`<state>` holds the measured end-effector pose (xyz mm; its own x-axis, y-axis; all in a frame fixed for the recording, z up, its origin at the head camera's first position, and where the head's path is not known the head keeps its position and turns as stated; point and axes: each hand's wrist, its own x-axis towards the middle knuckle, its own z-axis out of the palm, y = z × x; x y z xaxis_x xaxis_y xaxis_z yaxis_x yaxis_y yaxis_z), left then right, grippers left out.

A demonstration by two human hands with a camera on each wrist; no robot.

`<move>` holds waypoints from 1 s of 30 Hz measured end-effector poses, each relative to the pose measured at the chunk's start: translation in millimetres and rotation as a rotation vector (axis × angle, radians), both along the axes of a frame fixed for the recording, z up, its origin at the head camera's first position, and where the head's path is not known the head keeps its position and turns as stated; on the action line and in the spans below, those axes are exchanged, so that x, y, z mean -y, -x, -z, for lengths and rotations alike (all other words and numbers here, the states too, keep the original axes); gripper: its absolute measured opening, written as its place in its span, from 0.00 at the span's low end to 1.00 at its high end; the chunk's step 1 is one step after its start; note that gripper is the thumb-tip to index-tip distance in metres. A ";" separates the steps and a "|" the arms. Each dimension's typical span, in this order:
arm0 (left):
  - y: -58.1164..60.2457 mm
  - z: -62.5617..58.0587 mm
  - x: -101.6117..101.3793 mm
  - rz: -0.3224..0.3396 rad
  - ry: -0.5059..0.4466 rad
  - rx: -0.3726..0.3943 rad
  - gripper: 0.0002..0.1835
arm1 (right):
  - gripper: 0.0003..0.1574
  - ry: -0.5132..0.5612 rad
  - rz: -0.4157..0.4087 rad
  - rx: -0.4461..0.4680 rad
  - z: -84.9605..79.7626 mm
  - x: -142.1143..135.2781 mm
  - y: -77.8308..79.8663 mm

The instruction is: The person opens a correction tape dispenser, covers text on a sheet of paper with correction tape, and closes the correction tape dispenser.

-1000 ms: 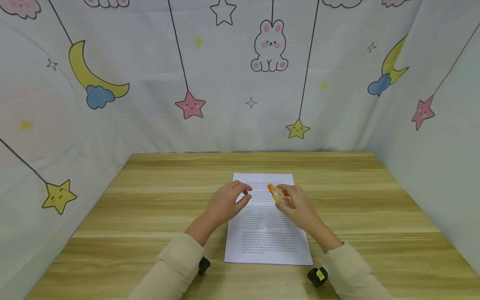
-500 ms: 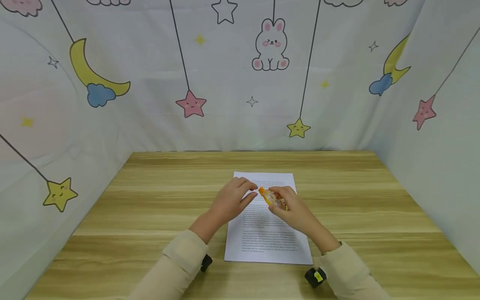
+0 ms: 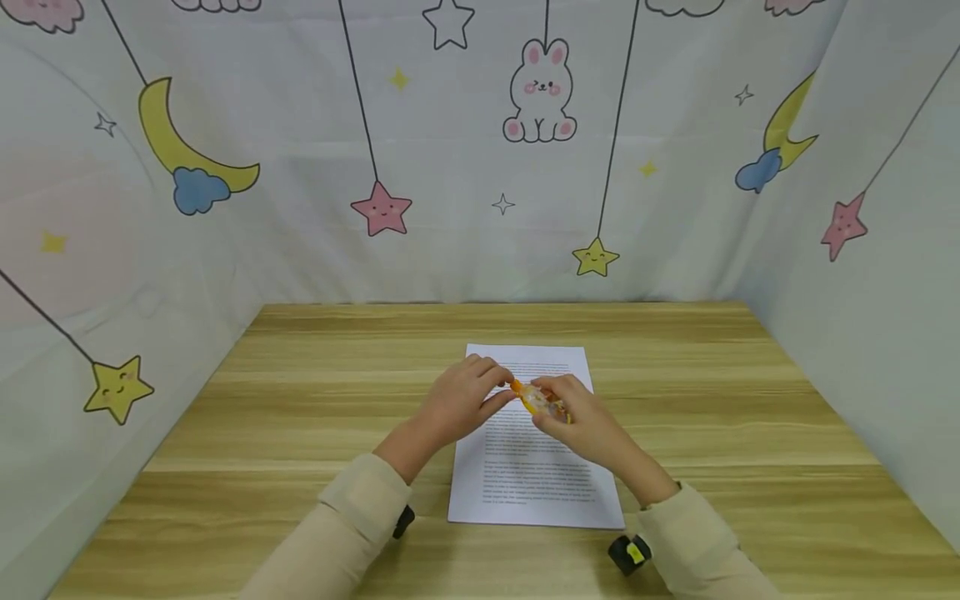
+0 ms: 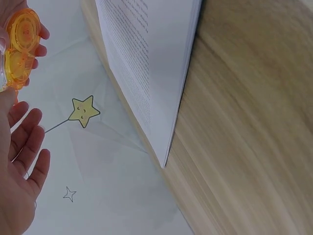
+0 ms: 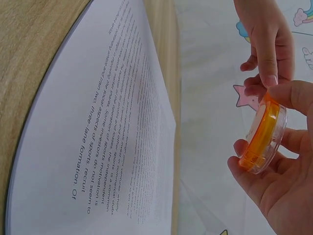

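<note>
An orange correction tape (image 3: 542,402) with a clear case is held above the printed paper (image 3: 536,475) in the head view. My right hand (image 3: 592,425) grips its body between thumb and fingers. The left hand (image 3: 461,402) pinches the orange tip end with thumb and forefinger. In the right wrist view, the correction tape (image 5: 264,137) shows edge-on, its tip meeting the left thumb and fingers. Two round orange reels show on the correction tape (image 4: 22,41) in the left wrist view. Fingers cover much of the tip there.
The paper is a thin stack lying flat on a wood-grain table (image 3: 315,392). White cloth (image 3: 465,267) with printed moons, stars and a rabbit hangs behind and at both sides. A black wrist camera (image 3: 628,554) sits under the right sleeve.
The right hand has brought the correction tape left and slightly down, to the left hand. The left fingers, apart from it a second ago, now pinch its tip.
</note>
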<state>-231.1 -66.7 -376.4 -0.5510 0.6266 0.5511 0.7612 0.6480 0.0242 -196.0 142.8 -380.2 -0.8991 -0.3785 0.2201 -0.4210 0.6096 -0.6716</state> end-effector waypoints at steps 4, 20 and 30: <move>0.5 -0.2 0.3 -0.003 0.002 -0.021 0.08 | 0.29 -0.011 -0.006 0.002 -1.2 0.2 -1.5; -9.4 5.9 -6.6 0.006 -0.043 -0.170 0.10 | 0.30 -0.013 0.075 -0.062 7.6 2.0 -0.8; -13.5 12.1 -10.0 0.013 -0.051 -0.151 0.10 | 0.32 0.047 0.058 0.020 9.5 1.8 -4.3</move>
